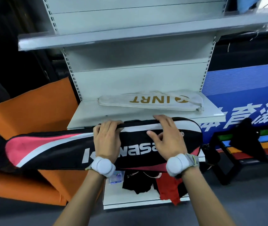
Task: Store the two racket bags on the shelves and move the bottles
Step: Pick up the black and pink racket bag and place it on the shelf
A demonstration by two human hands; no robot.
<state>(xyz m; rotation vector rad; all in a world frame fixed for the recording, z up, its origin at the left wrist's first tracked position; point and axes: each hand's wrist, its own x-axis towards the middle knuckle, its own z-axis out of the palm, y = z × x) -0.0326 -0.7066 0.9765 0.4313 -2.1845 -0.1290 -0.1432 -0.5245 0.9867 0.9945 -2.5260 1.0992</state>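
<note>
Nearest the camera, below the middle shelf, a lower shelf carries some black and red cloth. Just above that, both hands hold the black bag in front of the middle shelf's front edge. The left hand is closed over the bag's upper edge, fingers curled round it; the right hand lies flatter on the bag's face, fingers hooked over the same edge. The bag's long axis runs side to side, parallel to the shelf edge, with its narrow end sticking well out past the shelf's left end. Farther back on that shelf lies the white bag, also lengthwise, near the back panel. The coming move is probably a push straight forward into the free strip before it. No bottles are in view.
</note>
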